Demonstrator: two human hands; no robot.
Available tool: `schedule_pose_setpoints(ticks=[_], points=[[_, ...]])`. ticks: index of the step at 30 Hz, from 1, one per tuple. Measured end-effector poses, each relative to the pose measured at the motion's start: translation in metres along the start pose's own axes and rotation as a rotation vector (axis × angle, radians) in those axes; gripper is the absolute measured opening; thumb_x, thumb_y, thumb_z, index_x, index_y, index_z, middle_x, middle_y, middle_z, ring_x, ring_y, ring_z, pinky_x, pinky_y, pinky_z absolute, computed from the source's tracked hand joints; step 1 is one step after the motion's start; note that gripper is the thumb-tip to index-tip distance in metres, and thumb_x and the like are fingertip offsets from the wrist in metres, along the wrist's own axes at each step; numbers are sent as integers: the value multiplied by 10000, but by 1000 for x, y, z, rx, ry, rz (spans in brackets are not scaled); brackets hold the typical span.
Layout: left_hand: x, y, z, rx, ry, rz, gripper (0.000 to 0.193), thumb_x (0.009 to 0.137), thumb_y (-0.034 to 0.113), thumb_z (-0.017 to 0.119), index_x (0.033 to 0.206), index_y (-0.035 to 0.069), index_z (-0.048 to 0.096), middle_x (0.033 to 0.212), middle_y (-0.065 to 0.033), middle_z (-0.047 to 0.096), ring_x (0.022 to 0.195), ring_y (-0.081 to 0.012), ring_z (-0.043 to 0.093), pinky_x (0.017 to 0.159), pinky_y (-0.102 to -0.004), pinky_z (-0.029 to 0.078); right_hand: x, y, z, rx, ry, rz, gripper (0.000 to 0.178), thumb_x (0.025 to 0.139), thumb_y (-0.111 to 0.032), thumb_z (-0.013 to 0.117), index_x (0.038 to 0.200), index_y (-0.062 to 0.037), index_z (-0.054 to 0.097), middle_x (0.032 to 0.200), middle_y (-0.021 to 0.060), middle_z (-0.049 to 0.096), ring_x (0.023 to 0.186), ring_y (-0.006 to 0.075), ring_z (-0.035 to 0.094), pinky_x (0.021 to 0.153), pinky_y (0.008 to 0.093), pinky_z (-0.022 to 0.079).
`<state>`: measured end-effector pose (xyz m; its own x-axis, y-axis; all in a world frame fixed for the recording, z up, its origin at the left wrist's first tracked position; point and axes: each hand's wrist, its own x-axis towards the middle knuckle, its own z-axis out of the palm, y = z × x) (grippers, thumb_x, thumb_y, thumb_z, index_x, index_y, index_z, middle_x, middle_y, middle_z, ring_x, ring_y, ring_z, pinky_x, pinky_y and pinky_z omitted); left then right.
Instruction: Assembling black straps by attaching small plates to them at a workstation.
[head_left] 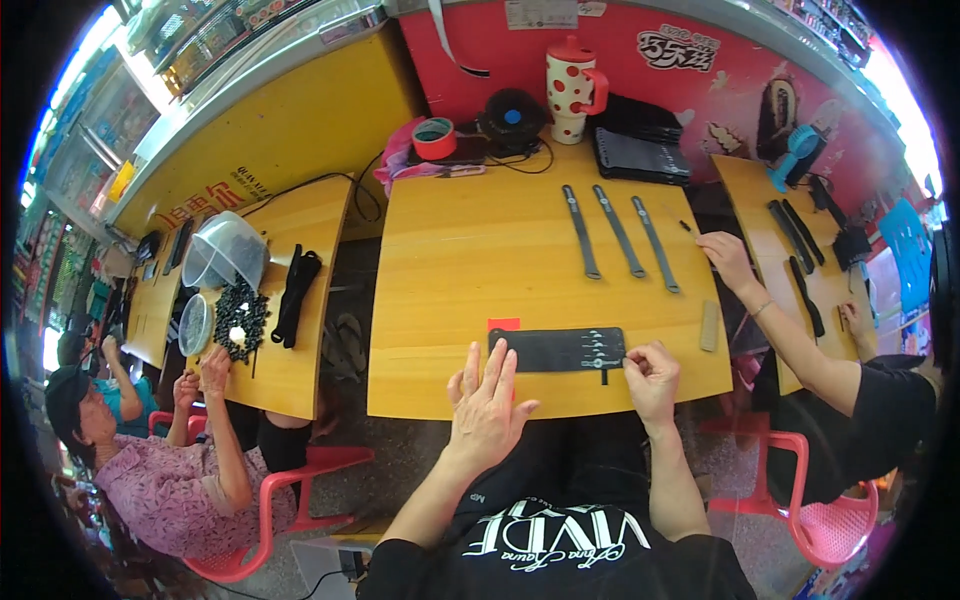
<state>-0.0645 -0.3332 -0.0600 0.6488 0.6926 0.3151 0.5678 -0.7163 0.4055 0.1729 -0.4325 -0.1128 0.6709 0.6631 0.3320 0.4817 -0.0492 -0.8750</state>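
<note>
A flat black rectangular panel (545,350) lies near the front edge of my table, with pale printed marks at its right end. My left hand (488,405) is open, fingers stretched out, its fingertips at the panel's left end. At the panel's right edge my right hand (652,385) is closed in a pinch; what the fingertips hold, if anything, is hidden. A red patch (503,324) shows beneath the panel's left end, and a short black tab (604,378) sticks out below it. Three dark grey straps (619,230) lie farther off to the right.
A beige strip (709,325) lies near the right edge. Along the back stand a tape roll (434,139), a spotted tumbler (570,95) and stacked black panels (640,150). A co-worker's hand (728,258) reaches in from the right. Leftward, another person handles small black pieces (243,310).
</note>
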Motion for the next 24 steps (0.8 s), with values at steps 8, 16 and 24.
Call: schedule_pose_setpoints(ticks=[8,16,24], points=[[-13,-31,-5,183,-329,4,725,911,515,539,1436,31,410,1576,-99,250,1450,-418,148,1084,-610,176,4,7,-5,187,-65,90,62,810,82,623,817,22,638,688,22,549,608,91,534,540,244,419],[51,-5,6,58,-222,86,681,934,392,536,1488,62,319,1589,-156,191,1466,-370,142,1114,-555,168,41,-14,30,342,189,86,92,904,13,598,993,-4,616,896,65,596,764,118,590,637,266,469],[68,-19,46,218,-324,203,764,919,561,491,1510,119,293,1602,-162,139,1462,-411,127,1082,-621,217,55,-20,42,-945,36,-493,366,792,-95,551,1147,-48,626,1094,138,557,1008,313,526,796,435,414]])
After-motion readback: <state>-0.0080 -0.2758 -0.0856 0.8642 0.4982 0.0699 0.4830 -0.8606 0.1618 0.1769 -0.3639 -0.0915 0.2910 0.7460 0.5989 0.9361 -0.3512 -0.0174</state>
